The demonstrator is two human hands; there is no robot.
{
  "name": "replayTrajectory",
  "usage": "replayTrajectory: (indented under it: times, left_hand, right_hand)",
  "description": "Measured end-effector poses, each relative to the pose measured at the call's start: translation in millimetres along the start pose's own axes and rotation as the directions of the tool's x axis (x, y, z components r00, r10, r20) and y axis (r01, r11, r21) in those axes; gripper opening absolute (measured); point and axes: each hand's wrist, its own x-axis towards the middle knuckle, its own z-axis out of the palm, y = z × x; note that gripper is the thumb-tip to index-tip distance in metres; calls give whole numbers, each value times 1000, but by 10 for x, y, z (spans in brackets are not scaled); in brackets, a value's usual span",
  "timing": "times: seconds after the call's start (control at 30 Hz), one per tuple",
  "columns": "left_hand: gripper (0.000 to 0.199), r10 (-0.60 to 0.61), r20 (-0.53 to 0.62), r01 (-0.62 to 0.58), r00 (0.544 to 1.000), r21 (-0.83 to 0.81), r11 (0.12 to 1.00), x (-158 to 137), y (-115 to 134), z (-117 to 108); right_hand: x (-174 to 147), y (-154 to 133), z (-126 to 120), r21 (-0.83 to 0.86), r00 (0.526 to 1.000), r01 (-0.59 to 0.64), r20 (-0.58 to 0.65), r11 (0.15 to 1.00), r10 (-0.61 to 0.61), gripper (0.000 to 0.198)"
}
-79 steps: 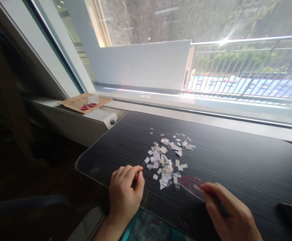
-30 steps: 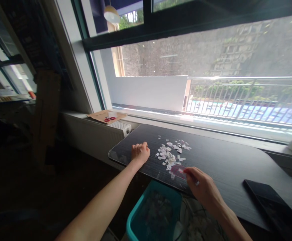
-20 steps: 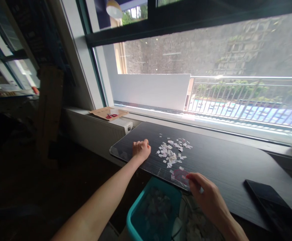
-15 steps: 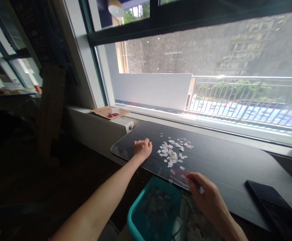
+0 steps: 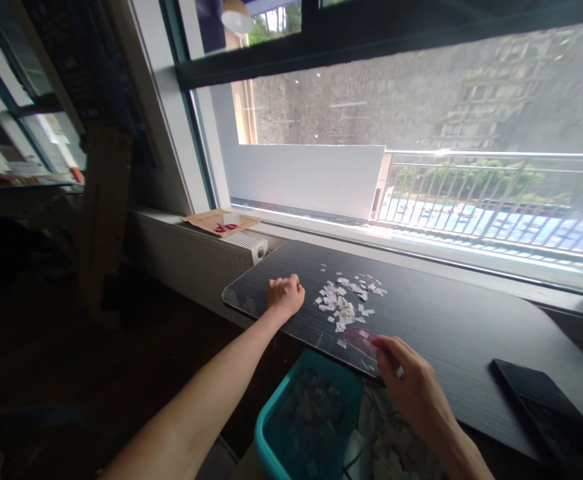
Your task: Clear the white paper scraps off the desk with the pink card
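Note:
My left hand (image 5: 286, 295) rests closed as a fist on the dark table, left of a loose pile of small white paper scraps (image 5: 344, 303). Nothing shows in its fingers. Near the front edge, my right hand (image 5: 411, 373) pinches a thin, clear, flat piece with a pinkish-red outline (image 5: 359, 340) between thumb and fingers. That piece lies low over the tabletop, just in front of the pile, with a few scraps around it. Below the edge stands a teal bin (image 5: 271, 417) with many scraps inside.
A black phone or tablet-like slab (image 5: 546, 407) lies on the table (image 5: 436, 300) at the right. Red-handled scissors (image 5: 226, 227) sit on brown paper (image 5: 204, 221) over the radiator. A large window runs behind the table. Cables and white scraps show beside the bin.
My right hand has moved the clear piece slightly away from the table edge toward the pile. Scraps near the edge have shifted. My left hand stays in place.

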Motion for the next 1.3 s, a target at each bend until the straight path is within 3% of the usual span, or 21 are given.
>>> replayTrajectory:
  times: [0.57,0.77,0.97,1.1,1.3]
  left_hand:
    - [25,-10,4,10,1000,3,1000,-3,6,11]
    - [24,-1,6,1,1000,7,1000,-4,0,-5]
    - [24,3,6,-3,1000,4,1000,-3,-5,-19]
    - [24,3,8,-3,1000,9,1000,4,-4,-20]
    - [24,7,11,-8,1000,24,1000,8,7,-43]
  right_hand:
    - [-21,-123,12,128,988,49,139,991,-67,23]
    - [31,251,-186,-83,995,-83,-64,993,78,23]
    - [82,338,-281,-158,995,-95,-23,983,93,25]
    - [81,304,-340,-221,989,-144,-61,965,134,22]
    - [52,260,-388,-206,992,-124,0,971,126,24]
